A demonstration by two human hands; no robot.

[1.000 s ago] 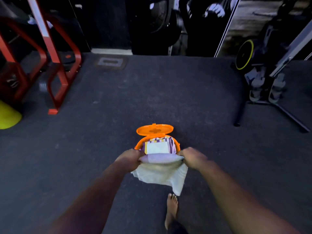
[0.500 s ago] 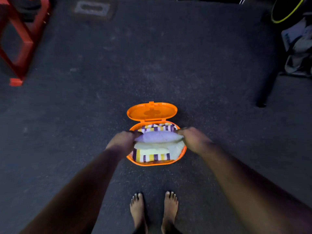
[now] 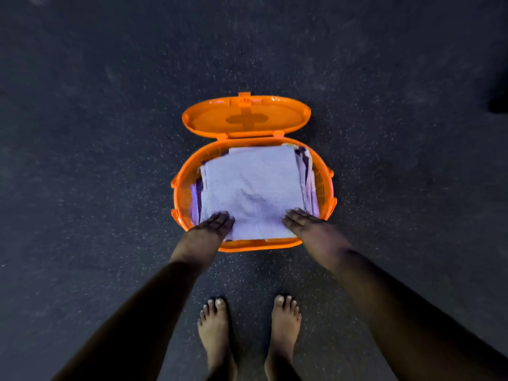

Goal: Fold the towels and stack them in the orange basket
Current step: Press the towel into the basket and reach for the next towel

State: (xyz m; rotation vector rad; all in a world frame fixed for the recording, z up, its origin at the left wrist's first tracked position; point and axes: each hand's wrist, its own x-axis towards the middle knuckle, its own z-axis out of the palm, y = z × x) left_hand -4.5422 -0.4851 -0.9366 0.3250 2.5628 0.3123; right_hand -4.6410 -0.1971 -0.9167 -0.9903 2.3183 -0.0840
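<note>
The orange basket [image 3: 325, 188] stands on the dark floor straight below me, its hinged lid [image 3: 246, 116] swung open at the far side. A folded pale lavender towel [image 3: 253, 185] lies flat on top of the stack inside; edges of striped purple towels [image 3: 305, 160] peek out beneath it at left and right. My left hand [image 3: 211, 226] rests palm down on the towel's near left corner, fingers straight. My right hand [image 3: 305, 224] lies flat on the near right corner in the same way.
Dark speckled floor surrounds the basket on all sides. My two bare feet [image 3: 250, 334] stand just behind the basket's near rim.
The lavender towel, held folded above the basket by both hands, has been lowered and now lies flat on the stack. Both hands have let go and lie flat on it. The view dropped closer.
</note>
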